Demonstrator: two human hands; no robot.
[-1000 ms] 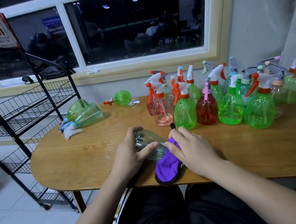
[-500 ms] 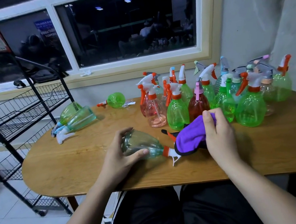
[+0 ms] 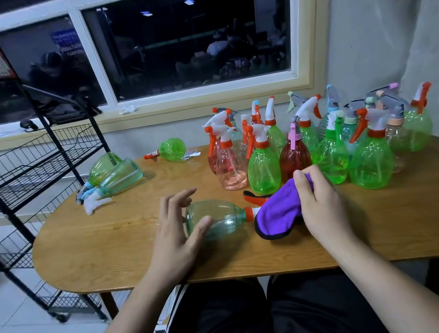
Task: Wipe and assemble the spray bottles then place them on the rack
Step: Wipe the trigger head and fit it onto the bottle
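A pale green clear spray bottle (image 3: pixel 220 219) lies on its side on the wooden table (image 3: pixel 104 240), its orange collar and trigger pointing right. My left hand (image 3: pixel 175 238) is at the bottle's base, thumb against its side, the other fingers spread and lifted off it. My right hand (image 3: pixel 320 202) grips a purple cloth (image 3: pixel 277 214) with a black edge, which is draped over the bottle's spray head and hides most of it. The black wire rack (image 3: pixel 28 172) stands to the left of the table.
Several upright assembled bottles (image 3: pixel 264 171), green, pink and red, crowd the back right of the table. Two bottles (image 3: pixel 117 178) lie at the left edge near the rack, and one green bottle (image 3: pixel 173 149) lies at the back. A window and wall are behind.
My right hand lifted the cloth from the bottle's body to its spray head. My left hand's fingers have loosened and come off the bottle, which now shows fully.
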